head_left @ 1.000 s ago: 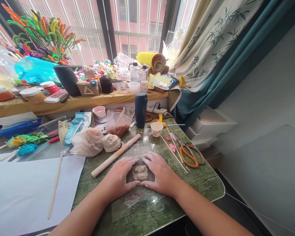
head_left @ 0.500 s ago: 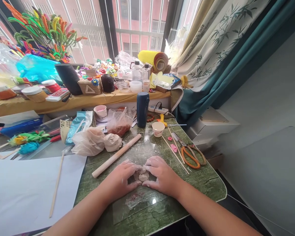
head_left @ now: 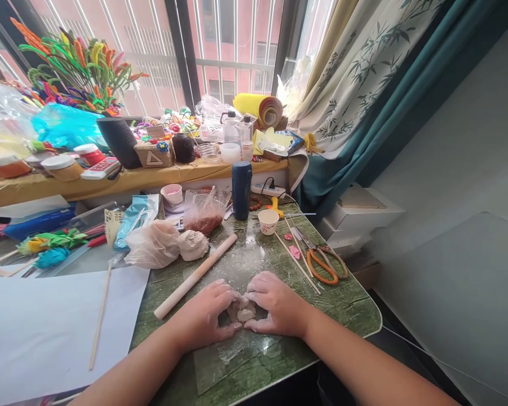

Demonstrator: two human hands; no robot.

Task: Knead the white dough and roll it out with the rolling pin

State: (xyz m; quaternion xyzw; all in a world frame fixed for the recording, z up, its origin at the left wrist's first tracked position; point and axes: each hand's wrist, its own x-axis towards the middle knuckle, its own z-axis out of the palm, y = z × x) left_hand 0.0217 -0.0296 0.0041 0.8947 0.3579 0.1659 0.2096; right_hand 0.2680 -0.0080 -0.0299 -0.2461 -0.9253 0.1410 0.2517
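The bare left hand [head_left: 211,311] and bare right hand [head_left: 277,304], fingers curled, hold the small lumpy off-white clay piece [head_left: 242,310] between them. It looks soft and light, best cupped around its sides; beyond it lies the pale wooden rolling pin [head_left: 197,276]

Single head-worn view from above the forearms, angled forward and down over the green table [head_left: 350,307].

Navy bottle [head_left: 241,190], orange-handled scissors [head_left: 323,266], green-patterned tabletop [head_left: 342,313]
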